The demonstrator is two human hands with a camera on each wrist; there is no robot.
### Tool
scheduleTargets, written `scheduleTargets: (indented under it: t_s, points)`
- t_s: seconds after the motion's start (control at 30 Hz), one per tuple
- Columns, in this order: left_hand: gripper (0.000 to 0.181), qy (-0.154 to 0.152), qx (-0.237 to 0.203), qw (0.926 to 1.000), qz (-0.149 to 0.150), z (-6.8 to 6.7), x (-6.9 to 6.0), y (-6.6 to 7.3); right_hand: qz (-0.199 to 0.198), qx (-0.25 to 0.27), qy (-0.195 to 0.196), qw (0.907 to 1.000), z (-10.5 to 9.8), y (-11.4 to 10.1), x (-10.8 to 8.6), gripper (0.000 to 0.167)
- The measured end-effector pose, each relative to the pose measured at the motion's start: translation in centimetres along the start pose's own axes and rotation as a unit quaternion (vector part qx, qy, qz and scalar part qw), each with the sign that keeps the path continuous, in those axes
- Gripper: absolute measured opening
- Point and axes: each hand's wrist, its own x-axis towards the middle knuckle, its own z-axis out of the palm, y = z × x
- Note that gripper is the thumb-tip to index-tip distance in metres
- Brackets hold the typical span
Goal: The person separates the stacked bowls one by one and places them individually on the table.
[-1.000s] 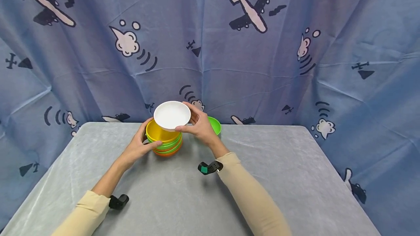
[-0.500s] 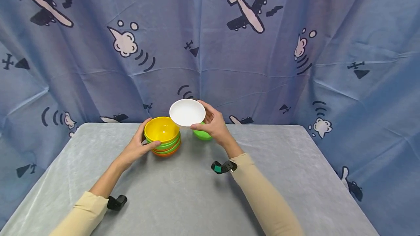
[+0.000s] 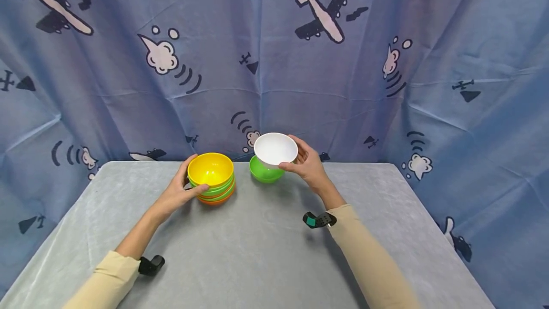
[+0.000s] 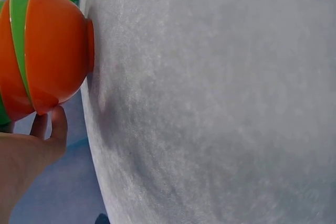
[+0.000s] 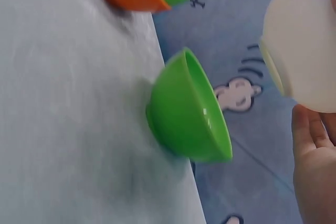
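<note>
In the head view my left hand holds a stack of bowls at its left side, thumb against the front and fingers round behind. A yellow bowl tops the stack, above green and orange ones. The left wrist view shows the bottom orange bowl standing on the table, fingertips touching the stack. My right hand grips a white bowl by its right side, thumb in front. The white bowl is in the air, above and partly in front of a single green bowl. The right wrist view shows a gap between the white bowl and that green bowl.
A pale grey cloth covers the table. The green bowl stands upright near the back edge, right of the stack. Behind the table hangs a blue curtain printed with planes and clouds.
My right hand has carried the white bowl rightward, from over the stack to over the single green bowl. The left hand has stayed at the stack.
</note>
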Motion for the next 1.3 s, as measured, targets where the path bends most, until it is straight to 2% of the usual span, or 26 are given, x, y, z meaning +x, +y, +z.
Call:
scheduleTargets:
  t_s: [0.17, 0.4, 0.63, 1.0, 1.3]
  points:
    - [0.094, 0.003, -0.003, 1.0, -0.001, 0.0, 0.1, -0.2, 0.013, -0.011, 0.014, 0.9998, -2.1, 0.2, -0.6, 0.086]
    - [0.094, 0.002, -0.006, 1.0, 0.004, -0.1, 0.3, -0.2, 0.034, -0.001, 0.034, 0.9988, -4.9, 0.4, -1.3, 0.086]
    - [0.094, 0.002, -0.012, 0.9999, 0.0, -0.1, 0.3, -0.2, 0.071, -0.013, 0.066, 0.9952, -6.8, 1.6, -1.9, 0.087]
    - [0.094, 0.003, -0.003, 1.0, -0.003, -0.1, 0.3, -0.2, 0.107, -0.018, 0.074, 0.9913, -8.4, 3.7, -2.7, 0.088]
    - [0.095, 0.005, -0.002, 1.0, -0.006, -0.2, 0.3, -0.3, 0.128, -0.031, 0.077, 0.9883, -8.7, 5.3, -2.8, 0.092]
